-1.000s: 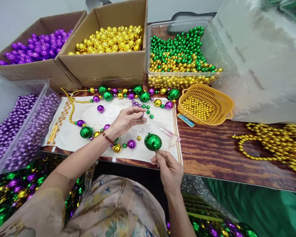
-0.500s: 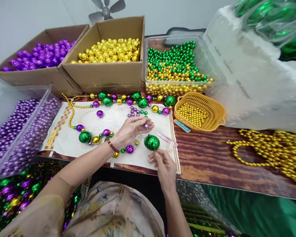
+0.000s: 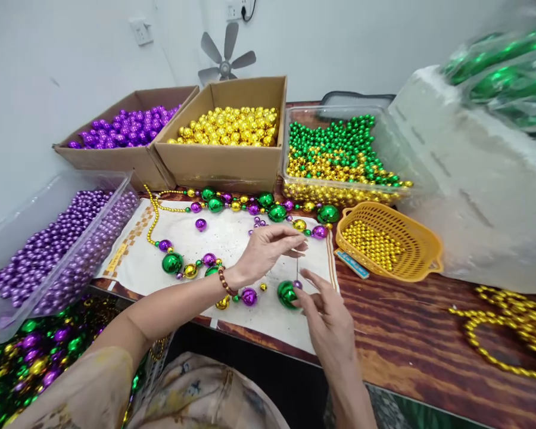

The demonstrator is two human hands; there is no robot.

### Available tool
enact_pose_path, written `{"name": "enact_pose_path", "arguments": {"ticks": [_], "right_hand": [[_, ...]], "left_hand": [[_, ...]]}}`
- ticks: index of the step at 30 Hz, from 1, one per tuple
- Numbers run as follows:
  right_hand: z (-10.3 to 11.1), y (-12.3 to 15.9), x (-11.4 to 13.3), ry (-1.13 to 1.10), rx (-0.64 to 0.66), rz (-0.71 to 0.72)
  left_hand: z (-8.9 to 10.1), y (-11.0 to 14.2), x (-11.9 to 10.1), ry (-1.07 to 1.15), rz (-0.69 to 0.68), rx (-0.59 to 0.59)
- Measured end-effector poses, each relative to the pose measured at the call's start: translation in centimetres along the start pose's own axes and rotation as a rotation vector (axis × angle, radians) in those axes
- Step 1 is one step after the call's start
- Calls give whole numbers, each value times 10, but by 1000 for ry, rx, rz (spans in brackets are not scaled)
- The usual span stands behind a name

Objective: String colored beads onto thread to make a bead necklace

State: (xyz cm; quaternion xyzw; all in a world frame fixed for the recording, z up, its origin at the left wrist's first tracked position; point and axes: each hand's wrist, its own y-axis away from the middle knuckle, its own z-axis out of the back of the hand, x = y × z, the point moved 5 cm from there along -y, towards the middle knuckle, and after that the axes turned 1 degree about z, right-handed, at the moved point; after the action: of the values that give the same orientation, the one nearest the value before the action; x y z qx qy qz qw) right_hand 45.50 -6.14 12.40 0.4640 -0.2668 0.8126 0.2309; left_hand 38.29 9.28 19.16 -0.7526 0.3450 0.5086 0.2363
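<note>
My left hand (image 3: 274,250), a beaded bracelet at its wrist, pinches the upper end of a thin thread (image 3: 297,267). On that thread, a small purple bead (image 3: 297,285) sits against a large shiny green ball (image 3: 286,295). My right hand (image 3: 328,307) has its thumb and forefinger at the small bead, with the thumb beside the green ball. Left of them, a purple ball (image 3: 249,297) and a small gold bead (image 3: 263,287) lie on the white cloth (image 3: 183,208). A multicoloured bead string (image 3: 172,263) curves along the cloth and partly passes behind my left forearm.
Boxes of purple balls (image 3: 125,128) and gold balls (image 3: 232,128) stand behind. Clear bins hold green and gold beads (image 3: 335,143) and purple beads (image 3: 71,232). At right are a yellow basket (image 3: 424,250), a blue packet (image 3: 352,264) and gold bead strands (image 3: 513,322).
My right hand has gone from beneath the green ball up to its side. The small purple bead has slid from my left fingers down to the ball. The view has tilted up.
</note>
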Motion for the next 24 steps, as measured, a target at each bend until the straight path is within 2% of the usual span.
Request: {"name": "enact_pose_path", "arguments": {"ticks": [3,6,8,10,11,12,14,17,20,24], "right_hand": [[-9,-17,8,24,58,74],[-9,-24,5,-13,38,65],[-7,-24,1,-105,42,21],[-3,-21,0,-195,40,-25],[-1,-19,0,-225,31,-39],[1,-18,1,-243,23,-43],[4,-15,3,-263,10,-39],[8,-11,2,-290,-23,-41],[12,-8,1,-340,-63,-84],[18,-5,8,-346,-68,-137]], "left_hand": [[-10,-5,-11,-49,3,100],[-2,-28,-40,-303,-91,179],[18,-62,-74,-564,-253,94],[46,-105,-112,-839,-413,-106],[60,-129,-128,-995,-445,-213],[72,-153,-140,-1156,-414,-295],[93,-197,-152,-1447,-231,-399],[109,-240,-152,-1615,-18,-409],[111,-260,-142,-1601,52,-364],[114,-266,-138,-1558,57,-383]]}}
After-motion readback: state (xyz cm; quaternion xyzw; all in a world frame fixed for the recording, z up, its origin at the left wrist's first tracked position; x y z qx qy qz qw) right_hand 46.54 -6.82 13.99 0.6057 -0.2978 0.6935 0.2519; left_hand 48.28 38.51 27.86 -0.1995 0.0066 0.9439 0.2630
